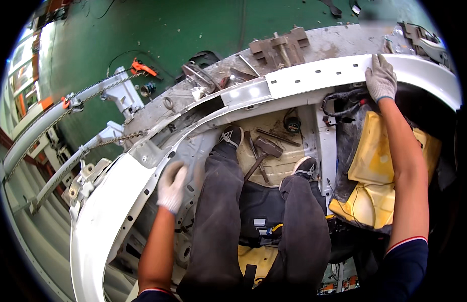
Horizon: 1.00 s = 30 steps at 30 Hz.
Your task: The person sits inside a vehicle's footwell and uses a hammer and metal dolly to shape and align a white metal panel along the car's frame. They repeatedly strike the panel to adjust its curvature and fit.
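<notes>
I am standing inside a stripped white car body shell [100,211], both legs in grey trousers down on its floor. My left hand [171,186], in a white work glove, rests on the shell's left rim where white panel meets bare grey metal. My right hand [380,78], also gloved, lies flat on the white sill rail [319,74] with its row of small square holes. Neither hand holds a tool. A hammer [262,153] with a wooden handle lies on the floor between my shoes.
Yellow foam padding [379,166] lies under my right arm, beside black wiring [344,103]. A rusty clamp block [281,48] and loose metal parts sit on the grey frame beyond the rail. Chains [100,83] and grey beams run at left over a green floor [163,30].
</notes>
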Each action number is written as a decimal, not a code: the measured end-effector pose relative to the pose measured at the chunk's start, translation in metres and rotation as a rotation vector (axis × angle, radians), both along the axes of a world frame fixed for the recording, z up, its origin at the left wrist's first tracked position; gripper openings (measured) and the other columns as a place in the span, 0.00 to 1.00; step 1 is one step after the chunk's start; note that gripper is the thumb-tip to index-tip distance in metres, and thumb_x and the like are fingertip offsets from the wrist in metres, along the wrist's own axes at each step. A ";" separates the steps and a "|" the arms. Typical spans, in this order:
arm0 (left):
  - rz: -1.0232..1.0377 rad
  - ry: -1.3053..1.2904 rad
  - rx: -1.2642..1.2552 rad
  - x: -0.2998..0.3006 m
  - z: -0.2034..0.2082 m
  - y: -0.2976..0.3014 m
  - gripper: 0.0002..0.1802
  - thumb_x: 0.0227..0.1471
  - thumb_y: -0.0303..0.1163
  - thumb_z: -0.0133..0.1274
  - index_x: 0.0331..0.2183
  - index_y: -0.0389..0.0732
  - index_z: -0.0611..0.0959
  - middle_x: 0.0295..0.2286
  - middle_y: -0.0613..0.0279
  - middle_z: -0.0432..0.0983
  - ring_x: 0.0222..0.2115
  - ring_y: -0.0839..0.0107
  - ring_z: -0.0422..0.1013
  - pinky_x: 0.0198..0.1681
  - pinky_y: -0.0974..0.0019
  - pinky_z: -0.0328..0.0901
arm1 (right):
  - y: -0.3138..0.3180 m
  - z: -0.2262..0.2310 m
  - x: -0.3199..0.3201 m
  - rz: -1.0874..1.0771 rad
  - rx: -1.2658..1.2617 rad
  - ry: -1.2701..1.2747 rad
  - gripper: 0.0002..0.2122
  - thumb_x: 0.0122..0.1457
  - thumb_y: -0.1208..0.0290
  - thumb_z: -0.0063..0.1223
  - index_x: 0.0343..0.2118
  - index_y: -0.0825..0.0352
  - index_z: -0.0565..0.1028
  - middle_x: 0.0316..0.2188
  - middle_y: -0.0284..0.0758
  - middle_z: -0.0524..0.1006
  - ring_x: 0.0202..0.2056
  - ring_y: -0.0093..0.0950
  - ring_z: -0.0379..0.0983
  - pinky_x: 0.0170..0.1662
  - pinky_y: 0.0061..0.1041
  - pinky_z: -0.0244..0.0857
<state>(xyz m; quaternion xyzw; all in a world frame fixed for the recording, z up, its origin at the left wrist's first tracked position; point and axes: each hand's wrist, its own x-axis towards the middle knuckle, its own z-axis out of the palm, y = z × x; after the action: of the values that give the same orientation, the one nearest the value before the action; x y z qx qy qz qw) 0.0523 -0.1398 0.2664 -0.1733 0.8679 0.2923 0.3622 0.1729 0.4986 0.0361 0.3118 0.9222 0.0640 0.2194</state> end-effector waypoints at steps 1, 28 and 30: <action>0.068 -0.013 -0.093 0.002 0.027 -0.007 0.28 0.62 0.47 0.60 0.53 0.33 0.82 0.51 0.53 0.80 0.53 0.65 0.74 0.61 0.63 0.64 | 0.005 0.001 -0.001 0.037 -0.023 -0.029 0.29 0.64 0.56 0.50 0.67 0.62 0.68 0.68 0.40 0.66 0.66 0.41 0.63 0.68 0.41 0.58; 1.215 0.242 -0.004 -0.013 0.058 0.067 0.36 0.62 0.60 0.54 0.60 0.43 0.75 0.53 0.56 0.77 0.51 0.58 0.74 0.55 0.55 0.68 | 0.039 0.016 -0.032 0.007 -0.388 -0.148 0.31 0.60 0.60 0.49 0.67 0.64 0.66 0.66 0.41 0.66 0.59 0.43 0.67 0.64 0.45 0.59; 1.041 -0.097 -0.204 -0.016 0.034 0.014 0.36 0.64 0.59 0.52 0.59 0.40 0.76 0.45 0.56 0.82 0.45 0.57 0.77 0.48 0.54 0.72 | 0.042 0.011 -0.034 0.048 -0.368 -0.142 0.31 0.60 0.58 0.50 0.67 0.65 0.66 0.65 0.41 0.67 0.59 0.43 0.67 0.62 0.44 0.59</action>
<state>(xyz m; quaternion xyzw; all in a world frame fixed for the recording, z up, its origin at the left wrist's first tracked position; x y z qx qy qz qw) 0.0363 -0.1253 0.3000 -0.6287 0.6735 0.3390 0.1904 0.1387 0.5404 0.0471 0.2391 0.9078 -0.0784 0.3355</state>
